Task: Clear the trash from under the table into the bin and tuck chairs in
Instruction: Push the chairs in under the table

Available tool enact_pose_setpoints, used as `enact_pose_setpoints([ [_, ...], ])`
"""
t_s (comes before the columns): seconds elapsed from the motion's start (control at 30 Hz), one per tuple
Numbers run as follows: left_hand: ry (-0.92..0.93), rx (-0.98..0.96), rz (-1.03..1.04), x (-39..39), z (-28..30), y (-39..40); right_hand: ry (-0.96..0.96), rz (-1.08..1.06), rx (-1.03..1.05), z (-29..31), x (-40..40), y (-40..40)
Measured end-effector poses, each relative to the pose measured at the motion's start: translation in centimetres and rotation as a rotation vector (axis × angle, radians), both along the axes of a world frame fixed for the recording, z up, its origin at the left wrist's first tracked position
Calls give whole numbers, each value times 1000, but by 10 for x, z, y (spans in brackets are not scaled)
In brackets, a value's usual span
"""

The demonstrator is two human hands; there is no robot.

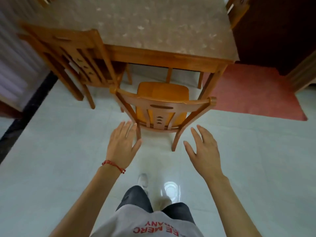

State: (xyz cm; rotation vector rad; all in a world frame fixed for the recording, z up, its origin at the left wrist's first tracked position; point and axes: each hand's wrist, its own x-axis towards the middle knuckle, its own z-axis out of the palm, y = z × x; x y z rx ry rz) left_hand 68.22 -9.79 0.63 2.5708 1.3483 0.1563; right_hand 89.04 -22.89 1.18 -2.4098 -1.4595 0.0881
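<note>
Pale glossy floor tiles fill the lower half of the frame, with a black strip along the left edge and a reddish mat at the right under the dark doorway. Across the top of the frame spreads the speckled beige tabletop on its wooden frame.

Centre frame stands a wooden chair, its slatted back towards the camera and its seat only partly under the tabletop edge. A second wooden chair sits at the upper left, pushed closer to the tabletop, and a corner of a third chair shows at the upper right.

Both hands are stretched forward, palms down, fingers straight and spread, gripping nothing. The left hand, with a red string bracelet on its wrist, lies just beside the centre chair's rear left leg, its fingertips at or touching the lower corner of the backrest; contact cannot be told for certain. The right hand is apart from the chair, just right of its rear right leg.

At the bottom of the frame appear a grey shirt with red lettering, dark trousers and a white shoe.
</note>
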Motion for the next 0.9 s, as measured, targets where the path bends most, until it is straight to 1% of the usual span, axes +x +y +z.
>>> enact_pose_setpoints([
  [0.1, -28, 1, 19, 7, 0, 15, 4, -14, -7, 1, 2, 18],
  [0.2, -78, -49, 69, 15, -1, 32, 108, -41, -25, 2, 5, 36],
  [0.27, -180, -89, 101, 21, -2, 45, 188, -77, -5, 4, 8, 49],
  [0.37, -367, -237, 198, 33, 0, 62, 367, -200, 38, 4, 10, 71],
  [0.47, -498, -392, 326, 47, 4, 77, 543, -324, 164, 6, 8, 92],
  [0.57, -632, -548, 423, 59, 4, 89, 629, -389, 211, 6, 8, 106],
  [0.63, -680, -610, 484, 66, 2, 98, 683, -441, 210, 5, 10, 114],
  [0.77, -687, -594, 566, 78, -7, 113, 861, -522, 230, -3, 21, 132],
  [0.9, -765, -559, 653, 89, -10, 114, 879, -522, 214, -6, 29, 147],
])
